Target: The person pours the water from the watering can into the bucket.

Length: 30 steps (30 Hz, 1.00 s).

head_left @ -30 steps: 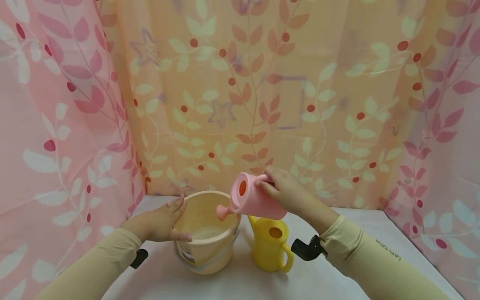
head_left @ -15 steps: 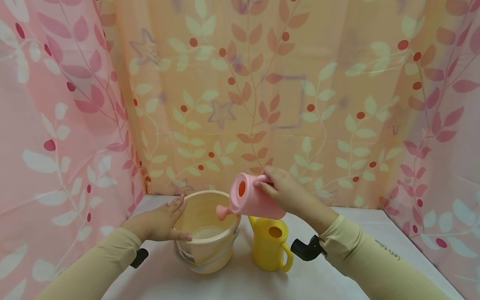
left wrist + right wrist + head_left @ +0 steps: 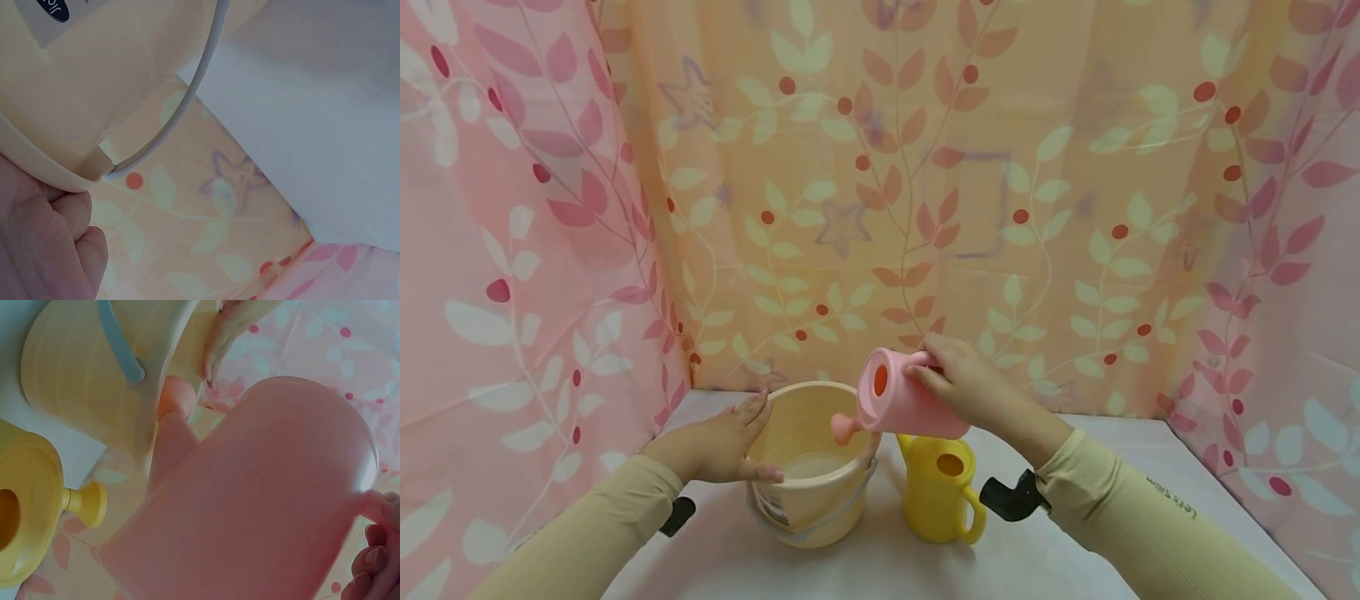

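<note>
My right hand point(image 3: 958, 375) grips the handle of a pink watering can point(image 3: 910, 404), tilted with its spout low. The can's round spout head point(image 3: 844, 428) hangs over the right part of a cream bucket point(image 3: 812, 504); the right wrist view shows this spout head point(image 3: 177, 395) at the bucket's mouth. My left hand point(image 3: 715, 446) rests on the bucket's left rim with fingers extended and thumb on the near edge. In the left wrist view the left hand point(image 3: 47, 240) touches the rim point(image 3: 47, 162). I cannot make out any water stream.
A yellow watering can point(image 3: 938, 496) stands upright just right of the bucket, below the pink one. The bucket's grey bail handle point(image 3: 820, 527) hangs down in front. Patterned curtains point(image 3: 910, 192) enclose the white tabletop point(image 3: 1030, 550) at the back and both sides.
The pink watering can and my right hand have shifted very slightly left. My left hand, the bucket and the yellow watering can stay in place.
</note>
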Each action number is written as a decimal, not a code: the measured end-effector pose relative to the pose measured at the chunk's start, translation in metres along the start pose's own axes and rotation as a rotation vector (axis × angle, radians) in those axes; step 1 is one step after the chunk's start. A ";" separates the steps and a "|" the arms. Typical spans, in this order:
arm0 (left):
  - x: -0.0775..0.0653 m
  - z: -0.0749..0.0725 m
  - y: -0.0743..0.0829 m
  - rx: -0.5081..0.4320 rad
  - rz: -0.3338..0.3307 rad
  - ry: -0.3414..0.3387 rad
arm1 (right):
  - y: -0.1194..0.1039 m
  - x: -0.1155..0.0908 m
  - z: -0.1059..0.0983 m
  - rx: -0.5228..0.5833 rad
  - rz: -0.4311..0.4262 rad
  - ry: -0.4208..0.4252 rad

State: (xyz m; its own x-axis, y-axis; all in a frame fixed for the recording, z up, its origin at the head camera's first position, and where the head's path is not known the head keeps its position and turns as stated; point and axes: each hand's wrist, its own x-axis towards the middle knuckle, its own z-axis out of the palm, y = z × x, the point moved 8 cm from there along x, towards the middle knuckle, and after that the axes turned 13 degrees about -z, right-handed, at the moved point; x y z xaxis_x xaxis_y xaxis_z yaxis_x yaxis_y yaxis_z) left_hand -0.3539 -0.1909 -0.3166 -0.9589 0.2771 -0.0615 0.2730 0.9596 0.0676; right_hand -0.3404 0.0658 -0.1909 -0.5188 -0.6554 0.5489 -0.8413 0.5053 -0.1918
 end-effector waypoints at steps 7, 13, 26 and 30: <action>0.001 0.000 -0.001 0.000 0.006 0.006 | -0.003 0.003 0.000 -0.004 0.009 -0.012; 0.000 0.000 -0.001 -0.005 0.003 0.003 | -0.006 0.005 0.000 -0.018 0.004 -0.028; 0.001 0.002 -0.004 0.004 -0.025 0.004 | -0.010 0.007 -0.001 -0.062 -0.001 -0.046; 0.001 0.002 -0.004 0.008 -0.025 0.006 | -0.012 0.007 -0.001 -0.075 -0.024 -0.039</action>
State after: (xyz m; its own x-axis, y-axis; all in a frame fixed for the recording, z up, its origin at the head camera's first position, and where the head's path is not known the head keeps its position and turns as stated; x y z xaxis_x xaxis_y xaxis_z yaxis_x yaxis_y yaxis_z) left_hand -0.3563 -0.1943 -0.3192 -0.9659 0.2526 -0.0574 0.2494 0.9667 0.0580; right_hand -0.3340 0.0561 -0.1841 -0.5054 -0.6885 0.5202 -0.8407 0.5287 -0.1171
